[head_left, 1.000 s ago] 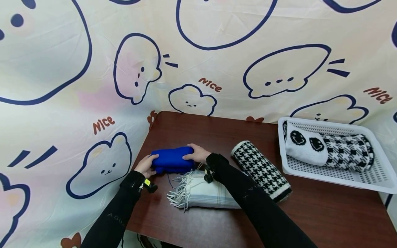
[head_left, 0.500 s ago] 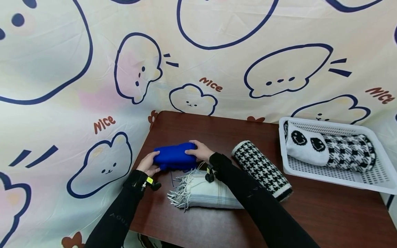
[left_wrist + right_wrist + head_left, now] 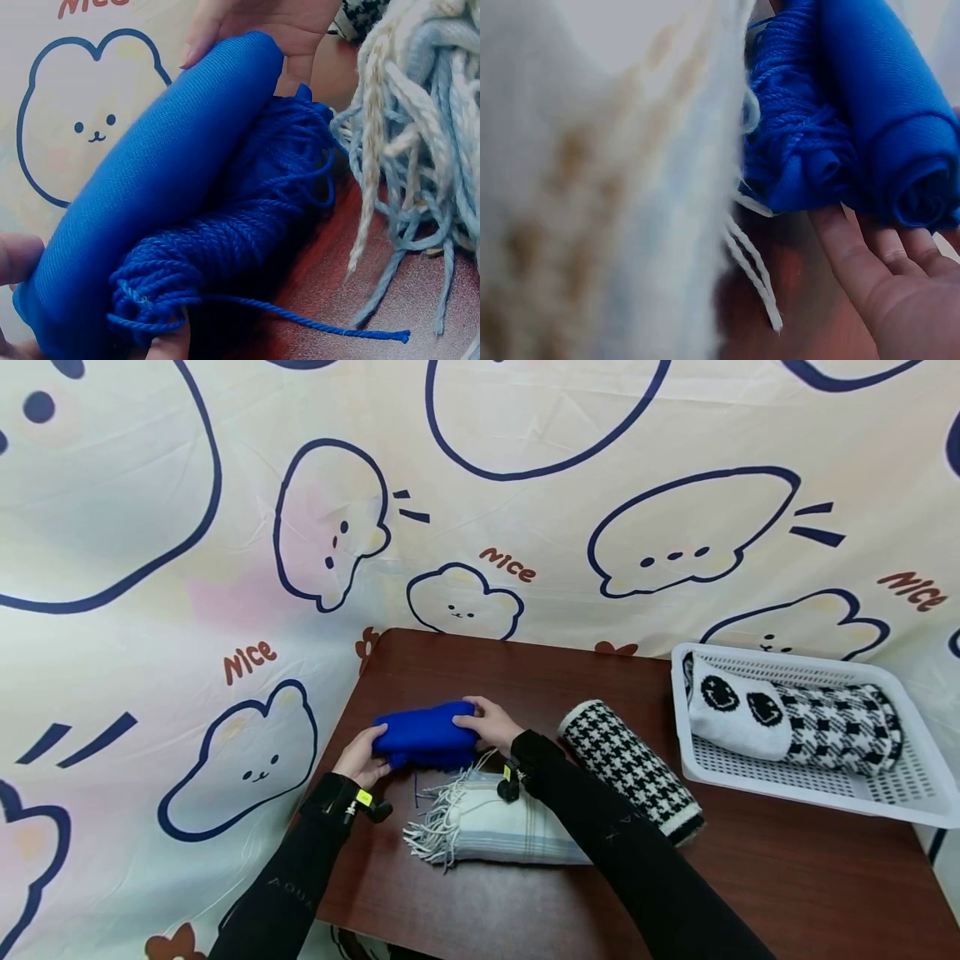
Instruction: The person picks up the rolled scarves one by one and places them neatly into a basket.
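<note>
A rolled blue scarf (image 3: 426,735) with a bundle of blue fringe (image 3: 217,232) along its near side is held at both ends. My left hand (image 3: 362,762) grips the left end, thumb on top and a fingertip under the fringe. At the other end, my right hand (image 3: 487,725) has its thumb over the roll and its fingers beneath, as the right wrist view shows. Just in front lies a folded white and pale-blue scarf (image 3: 498,827) with fringe, partly hidden by my right forearm. One loose blue strand hangs from the roll in the left wrist view.
Right of my right hand, a rolled black-and-white houndstooth scarf (image 3: 626,760) lies slantwise on the brown table (image 3: 540,672). A white perforated basket (image 3: 810,797) at the right contains another patterned roll with a white, dark-faced section (image 3: 738,706). A printed cloth hangs behind.
The blue scarf has shifted slightly right and away from me, with both hands on it. The roll has turned a little between them. The other scarves and the basket stay put.
</note>
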Available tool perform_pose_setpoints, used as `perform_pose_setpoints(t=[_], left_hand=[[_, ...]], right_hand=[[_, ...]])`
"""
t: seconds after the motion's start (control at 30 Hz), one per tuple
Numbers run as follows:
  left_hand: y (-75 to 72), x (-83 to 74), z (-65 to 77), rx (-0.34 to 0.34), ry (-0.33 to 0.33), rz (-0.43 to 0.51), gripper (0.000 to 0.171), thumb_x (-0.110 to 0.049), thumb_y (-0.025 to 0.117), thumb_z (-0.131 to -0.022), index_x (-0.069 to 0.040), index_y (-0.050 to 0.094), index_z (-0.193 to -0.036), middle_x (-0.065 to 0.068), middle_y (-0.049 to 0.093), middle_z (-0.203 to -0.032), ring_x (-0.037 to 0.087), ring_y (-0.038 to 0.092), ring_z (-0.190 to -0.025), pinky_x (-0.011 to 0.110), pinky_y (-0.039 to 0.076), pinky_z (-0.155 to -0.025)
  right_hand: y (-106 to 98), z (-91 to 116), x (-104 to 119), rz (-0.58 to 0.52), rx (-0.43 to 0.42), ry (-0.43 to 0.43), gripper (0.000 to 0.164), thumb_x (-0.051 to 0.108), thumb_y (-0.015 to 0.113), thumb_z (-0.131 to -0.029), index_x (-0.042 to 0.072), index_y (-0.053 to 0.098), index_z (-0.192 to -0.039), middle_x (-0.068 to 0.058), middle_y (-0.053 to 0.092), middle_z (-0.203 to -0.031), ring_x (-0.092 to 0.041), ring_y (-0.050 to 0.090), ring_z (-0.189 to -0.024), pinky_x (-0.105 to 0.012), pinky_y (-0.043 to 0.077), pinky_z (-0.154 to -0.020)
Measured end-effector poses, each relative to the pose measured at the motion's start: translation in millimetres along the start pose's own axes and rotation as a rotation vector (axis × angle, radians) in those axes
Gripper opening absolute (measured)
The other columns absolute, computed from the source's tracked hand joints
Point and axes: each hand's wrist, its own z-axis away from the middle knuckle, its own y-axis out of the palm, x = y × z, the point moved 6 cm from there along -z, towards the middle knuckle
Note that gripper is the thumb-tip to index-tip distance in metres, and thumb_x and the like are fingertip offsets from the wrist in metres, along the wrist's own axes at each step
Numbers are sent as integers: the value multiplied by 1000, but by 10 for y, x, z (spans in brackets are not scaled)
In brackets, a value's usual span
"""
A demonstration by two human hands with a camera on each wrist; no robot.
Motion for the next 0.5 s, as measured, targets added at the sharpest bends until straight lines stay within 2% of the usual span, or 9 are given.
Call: perform_pose_setpoints(t=[0.17,0.33,0.5], left_hand=[[44,-48,23,51,29,-15,73,-23,50,-115,-17,8,-174,17,3,-179,41,17,-160,54,21,-131],[91,-87,62,44,49,-33,72,-23,53,-115,-18,12,-174,16,6,-178,40,20,-158,54,24,-130],[140,-99,90,36,62,-33,73,-23,55,-114,-18,13,-174,16,7,-179,39,21,-158,52,27,-129]], right_hand=[[-32,20,8,-105,-9,1,66,20,61,-112,8,29,-169,-25,32,-163,-48,45,-146,-65,49,-113],[-50,41,-6,-200,-9,-5,73,21,60,-112,3,18,-170,-25,27,-171,-45,39,-153,-60,45,-118],[-74,66,-16,-272,4,-19,68,20,57,-113,1,23,-169,-26,36,-167,-45,47,-149,-56,47,-118]])
